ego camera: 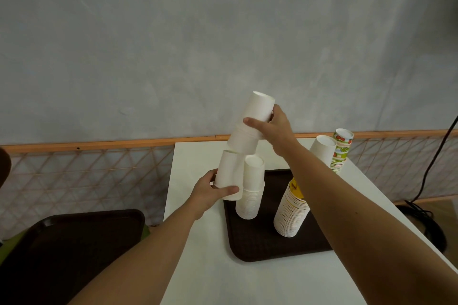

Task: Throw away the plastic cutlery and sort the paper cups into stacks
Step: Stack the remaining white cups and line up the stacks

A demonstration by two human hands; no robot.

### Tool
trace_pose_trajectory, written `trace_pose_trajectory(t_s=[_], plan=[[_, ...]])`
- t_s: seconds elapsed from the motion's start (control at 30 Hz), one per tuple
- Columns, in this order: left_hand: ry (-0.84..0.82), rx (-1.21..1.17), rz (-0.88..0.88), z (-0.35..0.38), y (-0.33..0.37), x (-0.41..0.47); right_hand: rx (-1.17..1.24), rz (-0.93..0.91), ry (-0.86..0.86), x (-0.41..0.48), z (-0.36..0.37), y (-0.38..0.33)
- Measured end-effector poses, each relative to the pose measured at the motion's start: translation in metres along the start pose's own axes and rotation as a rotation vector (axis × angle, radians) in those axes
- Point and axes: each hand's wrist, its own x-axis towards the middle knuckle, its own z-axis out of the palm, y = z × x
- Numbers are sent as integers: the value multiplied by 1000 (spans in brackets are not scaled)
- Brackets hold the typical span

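Plain white paper cups (250, 126), nested upside down and tilted, ride high in my right hand (277, 129) above a white bench (198, 267) set against a grey plaster wall (173, 32), as seen from the head camera. My right fingers (250, 121) are clamped round the middle of the nest, its closed bottom pointing up and away from me. Lower down, my left hand (210, 192) grips a second inverted white paper cup (229, 172), thumb across the front near the rim, the other fingers curled behind it. The lower rim of the tilted nest sits right at the top of that cup; whether the two touch I cannot tell.

On the bench lies a dark brown plastic tray (260, 242). Two upside-down stacks stand on it: a short white paper stack (250, 195) just beside the cup in my left hand, and a taller stack with yellow print (290, 213), partly hidden behind my right forearm. Beyond the tray, near the bench's far right corner, a plain white stack (321, 150) and a fruit-patterned stack (341, 153) stand side by side.

A second dark brown tray (62, 242) sits lower, off to the left of the bench. A lattice panel with an orange rail (86, 173) runs along the wall's foot, and a black cable (433, 156) hangs at the right.
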Motion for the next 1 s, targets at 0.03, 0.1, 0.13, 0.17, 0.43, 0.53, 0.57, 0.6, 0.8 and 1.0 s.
trace_pose_trajectory(t_s=[0.03, 0.1, 0.13, 0.17, 0.43, 0.53, 0.57, 0.6, 0.8, 1.0], plan=[[4, -7, -6, 0, -2, 0, 5, -17, 21, 2, -3, -2], [16, -17, -19, -2, -4, 0, -15, -50, 55, 4, -9, -2], [26, -19, -26, -2, -5, 0, -39, -60, 65, 4, -11, 0], [37, -20, -33, -3, -6, 1, -69, -62, 69, 4, -12, 3], [75, -45, -31, -6, -8, 3, -233, -5, 26, -11, 1, 49], [81, -50, -30, -6, -8, 5, -272, 46, 3, -17, 4, 63], [81, -50, -28, -6, -8, 6, -286, 60, -7, -19, 5, 68], [80, -51, -27, -5, -8, 6, -299, 73, -17, -21, 6, 71], [75, -83, -32, -7, -6, 10, -300, 140, -134, -24, 7, 76], [95, -75, -3, -6, 5, 13, -265, 43, -69, -21, 6, 61]])
